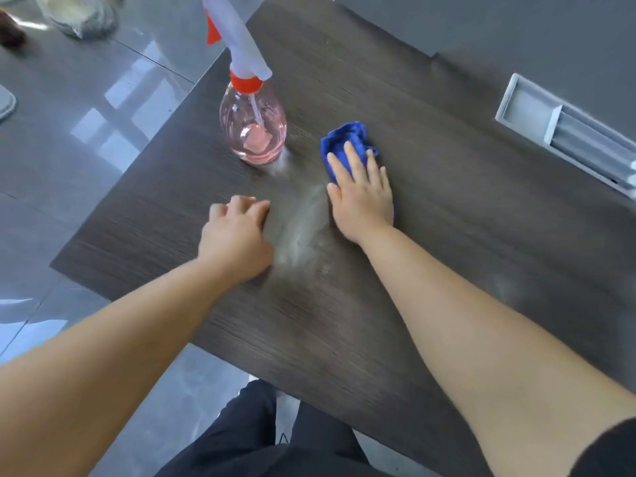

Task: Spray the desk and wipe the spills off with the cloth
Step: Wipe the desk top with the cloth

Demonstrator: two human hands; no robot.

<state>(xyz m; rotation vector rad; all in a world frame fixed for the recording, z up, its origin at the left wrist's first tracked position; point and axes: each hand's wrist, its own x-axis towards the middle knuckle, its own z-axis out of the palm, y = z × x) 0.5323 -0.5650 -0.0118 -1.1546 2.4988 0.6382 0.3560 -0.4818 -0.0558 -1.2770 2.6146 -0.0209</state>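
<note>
A dark wood-grain desk [430,201] fills the middle of the view. On it stands a clear spray bottle [253,129] with pink liquid, a red collar and a white trigger head. My right hand [361,194] lies flat with straight fingers on a crumpled blue cloth [347,139], pressing it to the desk. A pale wet smear [303,228] runs between my hands, from the bottle's base toward me. My left hand [237,232] rests on the desk left of the smear, fingers loosely curled, holding nothing.
A grey cable hatch [564,132] is set into the desk at the right. The desk's left edge and near corner drop to a glossy grey tiled floor [86,132]. Blurred objects stand on the floor at the top left.
</note>
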